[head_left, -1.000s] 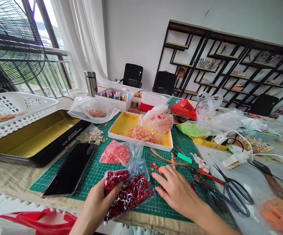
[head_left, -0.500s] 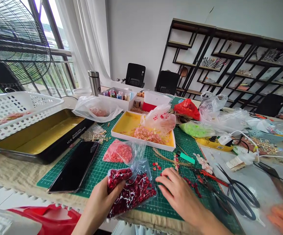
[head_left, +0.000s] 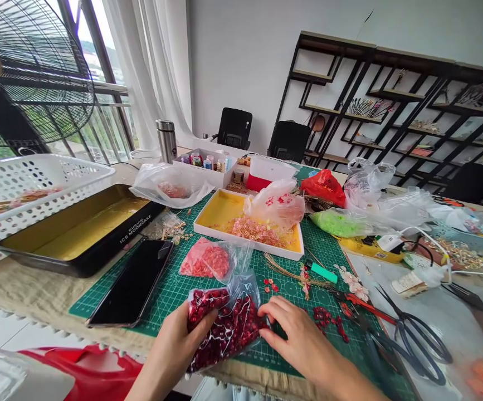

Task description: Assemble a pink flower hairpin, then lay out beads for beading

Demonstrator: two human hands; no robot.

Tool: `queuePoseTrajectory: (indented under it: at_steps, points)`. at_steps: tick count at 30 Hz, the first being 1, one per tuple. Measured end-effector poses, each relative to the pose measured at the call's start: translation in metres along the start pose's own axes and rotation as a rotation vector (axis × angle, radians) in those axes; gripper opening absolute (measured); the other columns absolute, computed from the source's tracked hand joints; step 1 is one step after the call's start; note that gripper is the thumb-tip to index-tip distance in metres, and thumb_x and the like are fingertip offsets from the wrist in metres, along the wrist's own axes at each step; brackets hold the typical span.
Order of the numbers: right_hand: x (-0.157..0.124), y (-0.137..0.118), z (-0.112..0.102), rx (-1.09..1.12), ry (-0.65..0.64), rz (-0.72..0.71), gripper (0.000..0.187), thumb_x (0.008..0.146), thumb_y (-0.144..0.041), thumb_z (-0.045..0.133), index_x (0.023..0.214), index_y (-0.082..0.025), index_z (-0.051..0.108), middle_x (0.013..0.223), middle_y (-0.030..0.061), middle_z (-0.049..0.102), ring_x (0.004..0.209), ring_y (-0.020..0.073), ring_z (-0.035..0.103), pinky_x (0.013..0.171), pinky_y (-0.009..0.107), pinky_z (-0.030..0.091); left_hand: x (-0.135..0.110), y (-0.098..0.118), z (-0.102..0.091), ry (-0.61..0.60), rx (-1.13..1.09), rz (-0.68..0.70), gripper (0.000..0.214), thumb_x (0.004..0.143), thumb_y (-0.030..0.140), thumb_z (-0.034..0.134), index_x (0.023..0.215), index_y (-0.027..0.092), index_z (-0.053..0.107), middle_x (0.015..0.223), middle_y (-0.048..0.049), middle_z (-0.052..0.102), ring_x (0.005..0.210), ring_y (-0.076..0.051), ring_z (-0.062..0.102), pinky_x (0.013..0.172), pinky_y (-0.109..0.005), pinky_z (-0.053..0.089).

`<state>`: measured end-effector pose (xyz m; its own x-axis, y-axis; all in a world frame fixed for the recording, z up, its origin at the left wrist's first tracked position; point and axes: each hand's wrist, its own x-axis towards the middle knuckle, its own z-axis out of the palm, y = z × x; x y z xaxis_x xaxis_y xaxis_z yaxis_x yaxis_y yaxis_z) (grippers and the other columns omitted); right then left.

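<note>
Red bead bag [head_left: 228, 328]: clear plastic, packed with dark red beads, lying at the near edge of the green cutting mat [head_left: 157, 295], between both hands.
Left hand [head_left: 178, 345]: closed, gripping the bag's left side.
Right hand [head_left: 303, 334]: partly open, fingertips [head_left: 268, 323] touching the bag's right side.
Right of right hand: loose dark red beads [head_left: 322, 316], red-handled pliers [head_left: 370, 310], black-handled scissors [head_left: 416, 348].
Ahead of hands: bag of pink beads [head_left: 204, 260], white tray [head_left: 245, 248] with yellow lining.
Left of left hand: black smartphone [head_left: 130, 284], lying flat on the mat.
</note>
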<state>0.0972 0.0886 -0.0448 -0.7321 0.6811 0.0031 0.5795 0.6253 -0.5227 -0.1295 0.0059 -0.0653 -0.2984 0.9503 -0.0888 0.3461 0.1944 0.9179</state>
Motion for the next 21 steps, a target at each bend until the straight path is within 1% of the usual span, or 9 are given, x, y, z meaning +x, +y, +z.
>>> queuePoseTrajectory:
  at_steps: [3,6,8,9,13,15,17,19,21]
  points:
    - [0.002,-0.001,0.002,0.019,0.018,-0.015,0.019,0.088,-0.012,0.059,0.104,-0.022,0.060,0.097,0.0010,0.060,0.091,0.0178,0.058,0.079,0.031,0.047,0.000,-0.002,0.001,0.001,-0.021,0.007,0.040,0.083,0.048,0.052,0.101,0.017,0.069,0.085,-0.0024,0.075,0.080,-0.024,0.068,0.071,-0.029,0.051]
    - [0.001,-0.004,0.005,-0.056,0.064,0.015,0.009,0.087,-0.011,0.060,0.089,-0.019,0.061,0.090,0.0019,0.059,0.087,0.0201,0.058,0.075,0.033,0.046,0.001,-0.002,0.001,-0.012,-0.028,-0.001,0.040,0.084,0.048,0.051,0.103,0.017,0.069,0.087,-0.0032,0.076,0.081,-0.025,0.068,0.071,-0.030,0.050]
    - [-0.001,-0.007,0.007,-0.078,0.078,0.042,0.008,0.085,-0.011,0.062,0.083,-0.019,0.059,0.088,0.0022,0.057,0.087,0.0212,0.057,0.074,0.034,0.046,0.001,-0.001,0.002,-0.017,-0.015,-0.002,0.040,0.085,0.049,0.050,0.102,0.018,0.068,0.087,-0.0036,0.076,0.082,-0.025,0.068,0.071,-0.030,0.050]
    - [-0.002,-0.009,0.007,-0.052,0.074,0.051,0.009,0.084,-0.011,0.063,0.082,-0.019,0.058,0.089,0.0021,0.057,0.087,0.0208,0.057,0.075,0.034,0.046,0.000,-0.001,0.002,-0.010,0.000,0.002,0.039,0.085,0.048,0.049,0.100,0.018,0.068,0.087,-0.0036,0.076,0.082,-0.025,0.068,0.070,-0.030,0.049]
    - [-0.005,-0.009,0.007,0.217,0.060,0.076,0.008,0.086,-0.015,0.059,0.085,-0.022,0.064,0.094,0.0013,0.052,0.091,0.0166,0.057,0.083,0.028,0.046,-0.001,-0.003,0.003,0.046,0.048,0.018,0.034,0.084,0.047,0.051,0.093,0.018,0.068,0.083,-0.0031,0.075,0.079,-0.025,0.068,0.068,-0.028,0.050]
    - [-0.006,-0.006,0.006,0.340,0.057,0.070,0.014,0.089,-0.020,0.056,0.092,-0.025,0.068,0.097,0.0010,0.052,0.095,0.0161,0.057,0.088,0.027,0.045,-0.001,-0.003,0.003,0.048,0.038,0.018,0.034,0.084,0.047,0.051,0.094,0.018,0.069,0.082,-0.0028,0.075,0.078,-0.025,0.068,0.068,-0.028,0.050]
    - [-0.006,-0.004,0.007,0.414,0.049,0.057,0.020,0.092,-0.024,0.052,0.102,-0.030,0.069,0.101,0.0011,0.051,0.099,0.0161,0.056,0.092,0.028,0.043,0.000,-0.004,0.002,0.025,0.029,0.014,0.035,0.085,0.047,0.051,0.095,0.018,0.069,0.084,-0.0030,0.076,0.079,-0.025,0.069,0.068,-0.028,0.051]
    - [-0.005,-0.005,0.008,0.403,0.048,0.037,0.024,0.094,-0.026,0.049,0.109,-0.031,0.067,0.105,0.0021,0.051,0.102,0.0163,0.055,0.094,0.029,0.043,0.001,-0.004,0.001,-0.005,0.038,0.005,0.035,0.085,0.047,0.051,0.096,0.018,0.068,0.088,-0.0035,0.076,0.081,-0.025,0.069,0.070,-0.028,0.051]
    - [-0.002,-0.008,0.009,0.288,0.090,-0.007,0.024,0.094,-0.024,0.048,0.110,-0.028,0.066,0.105,0.0042,0.050,0.103,0.0184,0.053,0.094,0.032,0.043,0.001,-0.004,0.000,-0.025,0.052,0.005,0.035,0.085,0.046,0.050,0.096,0.018,0.067,0.090,-0.0043,0.076,0.083,-0.025,0.069,0.072,-0.028,0.051]
